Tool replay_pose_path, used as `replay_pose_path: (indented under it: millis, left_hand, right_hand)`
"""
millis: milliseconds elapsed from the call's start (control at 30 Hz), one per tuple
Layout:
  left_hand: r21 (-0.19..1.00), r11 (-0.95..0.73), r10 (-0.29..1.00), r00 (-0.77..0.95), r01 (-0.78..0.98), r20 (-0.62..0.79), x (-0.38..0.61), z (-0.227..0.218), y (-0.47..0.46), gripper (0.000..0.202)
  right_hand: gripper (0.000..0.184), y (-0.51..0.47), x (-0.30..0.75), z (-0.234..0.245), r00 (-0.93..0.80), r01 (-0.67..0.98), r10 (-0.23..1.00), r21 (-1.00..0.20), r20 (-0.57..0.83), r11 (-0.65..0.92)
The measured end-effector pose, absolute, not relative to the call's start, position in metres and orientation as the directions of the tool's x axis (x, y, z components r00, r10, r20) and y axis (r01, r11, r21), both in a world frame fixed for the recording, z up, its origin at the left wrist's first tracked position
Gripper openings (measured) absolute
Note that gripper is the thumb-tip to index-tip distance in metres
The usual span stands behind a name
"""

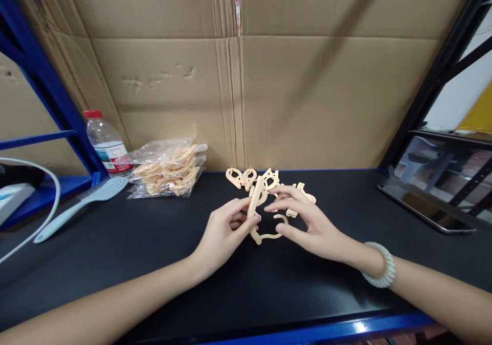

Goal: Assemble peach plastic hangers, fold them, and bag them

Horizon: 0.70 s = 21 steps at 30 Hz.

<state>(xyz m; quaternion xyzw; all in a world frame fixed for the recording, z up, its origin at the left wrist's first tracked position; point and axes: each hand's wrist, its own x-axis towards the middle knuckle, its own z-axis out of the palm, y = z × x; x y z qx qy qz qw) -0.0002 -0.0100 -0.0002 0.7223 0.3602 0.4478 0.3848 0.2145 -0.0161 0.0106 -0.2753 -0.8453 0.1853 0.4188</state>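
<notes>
My left hand (226, 228) pinches a cream plastic folding hanger (255, 201) between thumb and fingers, above the middle of the table. The hanger stands roughly upright, and its curved hook (273, 236) points to the right. Close by on the right is my right hand (303, 221), its fingers and thumb spread apart around the hook side; whether a fingertip touches the hook is hard to tell. Behind both hands lie several more folded hangers (234, 178), partly covered by my fingers.
A clear bag of cream hangers (169, 170) lies at the back left, beside a red-capped bottle (109, 147). A pale hairbrush (92, 196) and a white cable (57, 191) are at the left. A dark tablet-like device (426, 206) lies right, before a cardboard wall (338, 104).
</notes>
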Motion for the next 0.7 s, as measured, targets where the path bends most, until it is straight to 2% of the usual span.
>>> replay_pose_path:
  millis: [133,333,533,600,700]
  left_hand:
    - [0.793,-0.525,0.839,0.345,0.309,0.421,-0.001,0.002,-0.012,0.028]
    - [0.754,-0.546,0.833,0.333,0.365,0.442,-0.003,0.002,-0.01,0.025]
    - [0.671,-0.586,0.81,0.333,0.454,0.482,-0.004,0.0,-0.007,0.028]
    - [0.597,-0.63,0.775,0.356,0.497,0.522,-0.004,-0.001,-0.007,0.029]
    - [0.426,-0.695,0.705,0.435,0.579,0.56,-0.005,-0.003,-0.007,0.032]
  right_hand:
    - [0.032,-0.015,0.215,0.014,-0.516,0.124,0.682,-0.743,0.518,0.658]
    - [0.027,-0.008,0.216,0.012,-0.321,-0.035,0.813,-0.864,0.486,0.502]
    - [0.027,-0.005,0.216,0.008,-0.212,0.019,0.872,-0.891,0.441,0.455]
    - [0.026,-0.004,0.216,0.006,-0.227,0.086,0.876,-0.887,0.426,0.454]
    - [0.026,-0.006,0.213,0.005,-0.344,0.139,0.871,-0.898,0.352,0.418]
